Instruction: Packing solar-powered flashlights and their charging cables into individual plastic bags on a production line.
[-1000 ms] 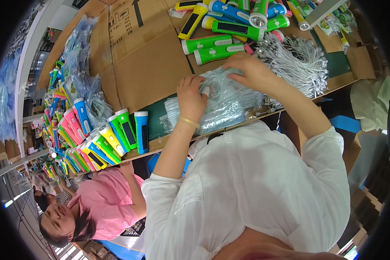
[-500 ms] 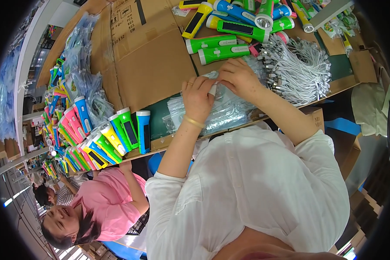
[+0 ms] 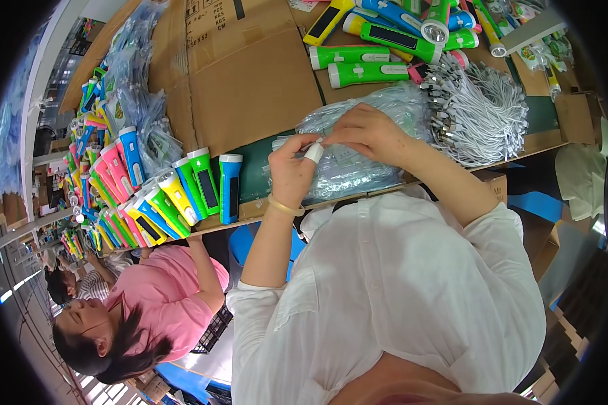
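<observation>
My left hand (image 3: pixel 292 169) is closed above the near edge of the table, its fingertips drawn together. A small white piece (image 3: pixel 314 152) shows at its thumb; whether it is held or wrapped round the thumb, I cannot tell. My right hand (image 3: pixel 371 135) is closed too, with its fingertips meeting the left hand's at that piece. What the right fingers pinch, if anything, is too small to make out. Beneath both hands lies a pile of clear plastic bags (image 3: pixel 358 175). Just beyond them are green flashlights (image 3: pixel 368 73), lying on their sides.
White charging cables (image 3: pixel 479 115) form a heap to the right. A flattened cardboard sheet (image 3: pixel 250 94) covers the far middle. Colourful flashlights (image 3: pixel 175 202) stand in rows at left, beside more plastic bags (image 3: pixel 132 88). A person in a pink shirt (image 3: pixel 175 290) sits at my left.
Both hands have shifted slightly left and nearer to me, still together at the fingertips. More of the bag pile is uncovered. The whole view has shifted a little, and the person in pink has turned.
</observation>
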Demonstrator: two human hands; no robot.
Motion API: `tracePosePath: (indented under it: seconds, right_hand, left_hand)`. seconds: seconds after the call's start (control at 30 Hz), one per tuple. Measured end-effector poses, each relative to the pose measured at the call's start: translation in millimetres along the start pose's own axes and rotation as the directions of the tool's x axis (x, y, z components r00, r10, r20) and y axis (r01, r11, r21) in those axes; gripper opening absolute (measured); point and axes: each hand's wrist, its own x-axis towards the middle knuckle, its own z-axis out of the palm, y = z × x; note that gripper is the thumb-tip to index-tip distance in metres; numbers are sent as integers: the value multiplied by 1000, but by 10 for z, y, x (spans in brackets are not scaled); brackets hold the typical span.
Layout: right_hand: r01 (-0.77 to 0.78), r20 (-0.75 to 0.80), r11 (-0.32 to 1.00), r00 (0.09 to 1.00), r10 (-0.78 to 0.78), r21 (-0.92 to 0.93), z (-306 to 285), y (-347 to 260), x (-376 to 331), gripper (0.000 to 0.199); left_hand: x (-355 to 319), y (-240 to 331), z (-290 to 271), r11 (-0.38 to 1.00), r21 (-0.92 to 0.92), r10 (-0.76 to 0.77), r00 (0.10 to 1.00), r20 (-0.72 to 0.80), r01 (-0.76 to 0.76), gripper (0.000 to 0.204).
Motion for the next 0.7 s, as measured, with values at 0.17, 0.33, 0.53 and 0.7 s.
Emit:
tracePosePath:
  seconds: [0.17,0.33,0.53,0.7]
  right_hand:
    - [-42,26,999,999,42,4,-25,-4,-2,44]
    - [-20,51,1000,998,21,-12,-95,-20,16,47]
    - [-84,32,995,996,86,-50,-109,42,-56,29]
    - [-153,150,988,976,157,-33,-236,-40,-23,13]
  left_hand:
    - [-61,-85,-60,992,-102,-70,998,1,70,15]
    - [-70,-26,-67,970,-177,-158,986,59,166,13]
    - [-76,-26,-79,941,-257,-214,975,52,220,16]
    - [-35,38,-54,920,182,318,933,169,-346,24]
